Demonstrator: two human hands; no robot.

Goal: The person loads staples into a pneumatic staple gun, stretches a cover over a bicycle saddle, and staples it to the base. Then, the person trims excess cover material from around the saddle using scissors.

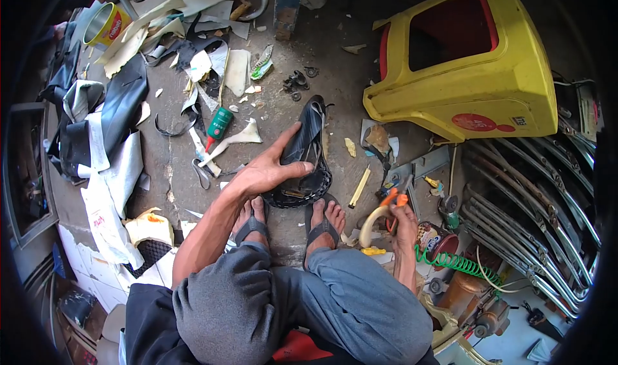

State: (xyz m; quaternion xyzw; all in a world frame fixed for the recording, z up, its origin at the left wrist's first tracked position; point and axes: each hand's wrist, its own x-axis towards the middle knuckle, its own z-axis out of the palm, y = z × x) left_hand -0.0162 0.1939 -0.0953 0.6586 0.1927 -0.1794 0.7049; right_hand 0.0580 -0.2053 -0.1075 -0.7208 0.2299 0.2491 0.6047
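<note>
My left hand [267, 168] is closed on a black bicycle seat [302, 149], its thumb reaching over the hollow underside. The seat's narrow nose points away from me, and its wide end rests near my feet. A ragged, dark edge runs around that wide end. Off to the right, my right hand [404, 226] has its fingers wrapped around an orange-handled tool [394, 199], whose kind I cannot make out. Beside that hand is a curved cream-coloured piece [369, 228]. Left of the seat lies a green glue bottle [219, 123] with a red nozzle.
A yellow plastic stool [476, 101] lies on its side at the upper right. Curved metal tubes [534, 217] are stacked below it. A green coiled hose [458, 261] runs past my right hand. Black and white scraps [119, 107] and a yellow tin [103, 27] are at the left.
</note>
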